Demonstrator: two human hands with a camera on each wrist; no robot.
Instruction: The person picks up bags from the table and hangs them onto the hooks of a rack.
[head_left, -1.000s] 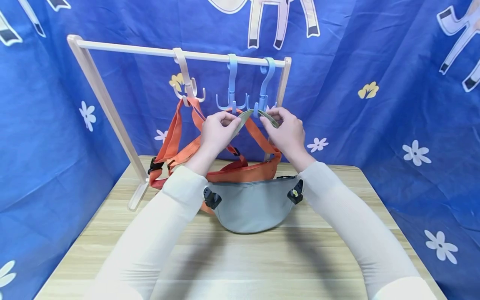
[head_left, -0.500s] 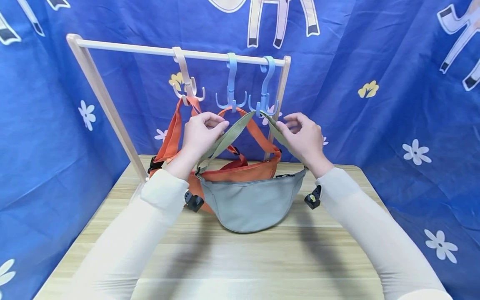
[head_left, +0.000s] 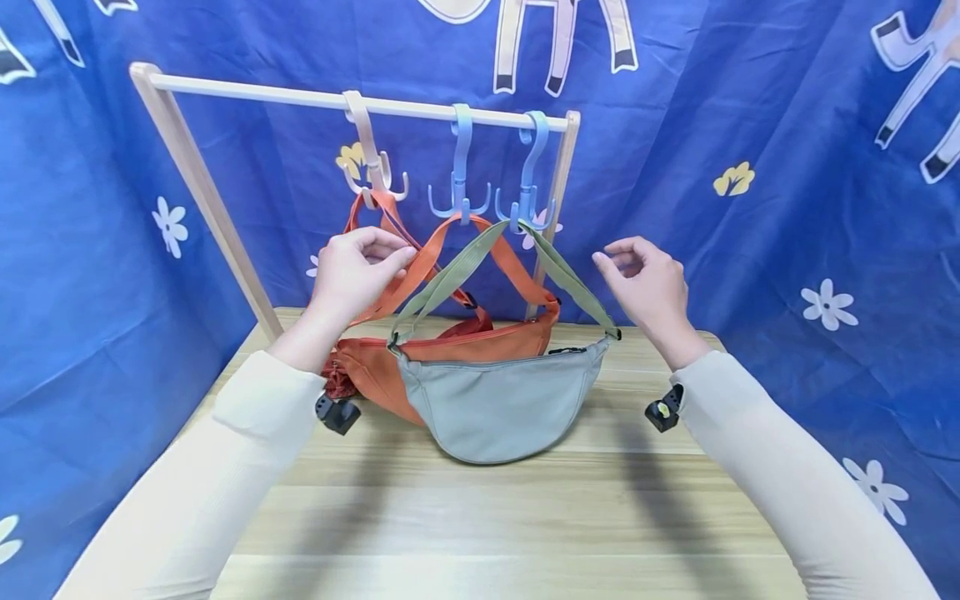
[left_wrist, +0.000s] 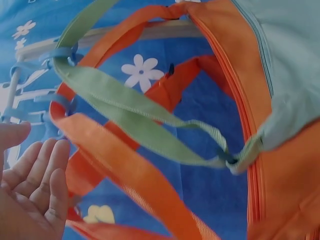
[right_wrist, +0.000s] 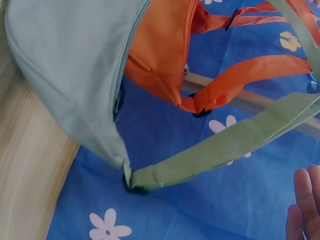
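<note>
A grey-green waist bag (head_left: 501, 408) hangs by its green strap (head_left: 558, 271) from the right blue hook hanger (head_left: 527, 179). Behind it, an orange bag (head_left: 517, 340) hangs on the middle blue hook hanger (head_left: 461, 167). My left hand (head_left: 356, 271), fingers loosely bent and holding nothing, is left of the straps and overlaps the orange strap in the head view. To the right of the green strap my right hand (head_left: 647, 279) is raised in the air, fingers relaxed. In the left wrist view the green strap (left_wrist: 125, 107) loops over its hook, apart from my fingers.
A wooden rack (head_left: 285, 96) carries the hangers over a wood-grain table (head_left: 480, 525). Another orange strap (head_left: 384, 204) hangs on the beige hook hanger (head_left: 365, 142) at the left. A blue patterned cloth (head_left: 810, 225) surrounds the table at the back and sides.
Both hands have let go of the green strap and moved apart, the left to the left and the right to the right. The grey-green bag stays hanging on the hook.
</note>
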